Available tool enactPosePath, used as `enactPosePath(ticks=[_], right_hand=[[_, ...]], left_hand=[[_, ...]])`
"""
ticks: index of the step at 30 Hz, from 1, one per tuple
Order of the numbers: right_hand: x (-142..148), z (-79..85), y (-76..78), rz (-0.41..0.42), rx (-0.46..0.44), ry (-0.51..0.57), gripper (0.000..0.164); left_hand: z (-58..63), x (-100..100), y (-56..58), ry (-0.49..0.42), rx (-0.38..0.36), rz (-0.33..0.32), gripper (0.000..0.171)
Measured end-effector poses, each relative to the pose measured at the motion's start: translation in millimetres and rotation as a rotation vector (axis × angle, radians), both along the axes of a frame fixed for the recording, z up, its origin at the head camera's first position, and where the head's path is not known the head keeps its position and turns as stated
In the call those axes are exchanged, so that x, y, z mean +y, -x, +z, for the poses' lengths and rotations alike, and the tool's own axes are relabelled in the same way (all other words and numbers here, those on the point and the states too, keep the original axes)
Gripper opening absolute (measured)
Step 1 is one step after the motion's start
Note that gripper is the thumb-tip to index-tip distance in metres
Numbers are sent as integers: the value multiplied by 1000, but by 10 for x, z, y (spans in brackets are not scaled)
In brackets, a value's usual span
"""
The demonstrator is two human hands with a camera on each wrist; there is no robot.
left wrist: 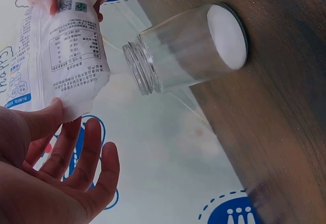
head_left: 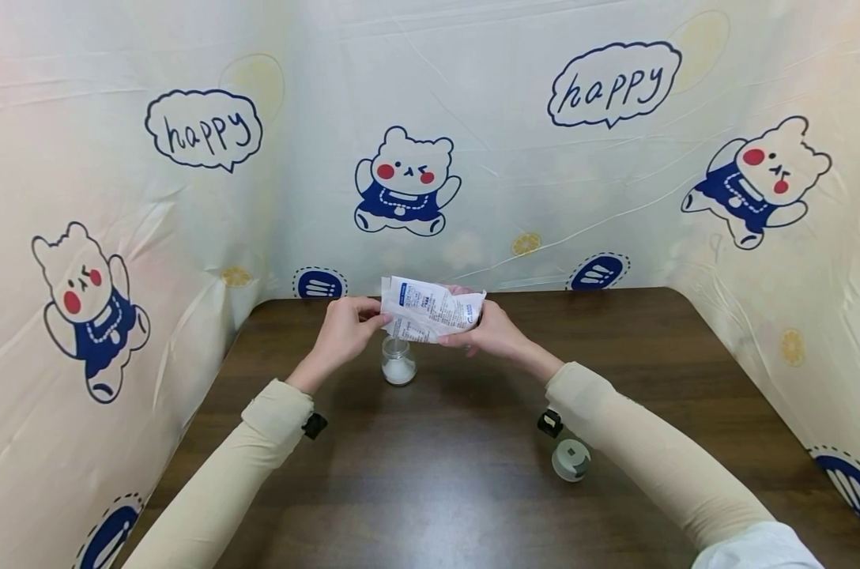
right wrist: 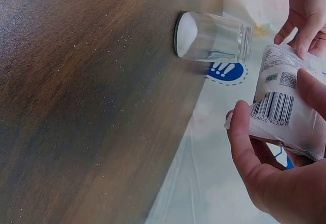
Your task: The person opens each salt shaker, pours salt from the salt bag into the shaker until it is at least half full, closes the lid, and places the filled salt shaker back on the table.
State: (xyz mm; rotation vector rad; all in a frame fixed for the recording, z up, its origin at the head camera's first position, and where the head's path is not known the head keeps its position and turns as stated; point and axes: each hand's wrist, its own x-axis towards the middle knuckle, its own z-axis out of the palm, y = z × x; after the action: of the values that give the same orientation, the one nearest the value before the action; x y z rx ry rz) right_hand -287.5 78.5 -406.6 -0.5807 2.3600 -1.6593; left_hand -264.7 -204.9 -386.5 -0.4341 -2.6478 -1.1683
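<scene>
A white printed packet point(head_left: 433, 310) is held tilted between both hands above a small glass jar point(head_left: 399, 365). My left hand point(head_left: 345, 328) pinches the packet's edge near its open corner between thumb and finger, the other fingers spread in the left wrist view. Around the packet's other end, my right hand point(right wrist: 277, 178) grips with thumb and fingers, beside the barcode. The lidless jar stands upright on the table, with white granules point(left wrist: 226, 36) in its bottom. In the left wrist view, a faint white blur spans from the packet's torn edge to the jar's mouth.
A round pale lid point(head_left: 571, 460) lies on the dark wooden table point(head_left: 430, 474), near the right forearm. Fine white grains are scattered over the wood in the right wrist view. A printed curtain point(head_left: 501, 182) stands behind the table and along both sides.
</scene>
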Motion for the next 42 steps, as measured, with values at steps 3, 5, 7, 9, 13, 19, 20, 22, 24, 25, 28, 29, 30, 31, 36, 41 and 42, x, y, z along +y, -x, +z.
enactPosePath(ticks=[3,5,7,9,13,19,20,22,24,25,28,29,30,31,36,41,42], right_hand=[[-4,-10,7,0,1,-2,57],[-6,-13,4,-2,1,-5,56],[-8,-12,2,-2,2,-7,56],[-11,-12,4,-2,2,-8,56],[-10,-12,14,-2,3,-6,56],[1,-11,22,-1,1,-8,58],[2,-9,22,-1,0,-10,58],[4,-7,21,-3,-3,-14,58],[7,-7,22,-4,-4,-15,59],[7,-8,23,-4,-5,-15,59],[9,-6,20,-4,-3,-15,58],[8,-7,20,-4,-2,-15,58],[6,-7,20,-5,-2,-16,58],[6,-7,19,-5,-2,-16,58],[-1,-14,19,-6,-5,-17,57],[-4,-12,16,-4,-2,-16,57],[-3,-8,14,-4,-2,-18,57]], left_hand=[[2,-2,-5,0,2,0,15],[4,-5,-7,1,6,-3,14],[3,-6,-5,2,9,-3,14],[2,-7,0,4,11,-4,14],[2,-4,9,4,8,-4,14],[9,4,3,1,2,-1,15],[11,6,1,0,3,-1,15],[13,10,-4,1,3,-2,15],[15,12,-6,4,4,-1,15],[15,13,-6,5,4,-1,15],[13,14,-4,3,2,2,16],[12,13,-3,2,1,2,16],[12,12,-2,3,1,2,16],[12,13,-2,2,0,2,16],[11,11,-4,5,-1,4,15],[8,4,-3,3,-11,6,15],[7,3,-1,1,-14,7,16]])
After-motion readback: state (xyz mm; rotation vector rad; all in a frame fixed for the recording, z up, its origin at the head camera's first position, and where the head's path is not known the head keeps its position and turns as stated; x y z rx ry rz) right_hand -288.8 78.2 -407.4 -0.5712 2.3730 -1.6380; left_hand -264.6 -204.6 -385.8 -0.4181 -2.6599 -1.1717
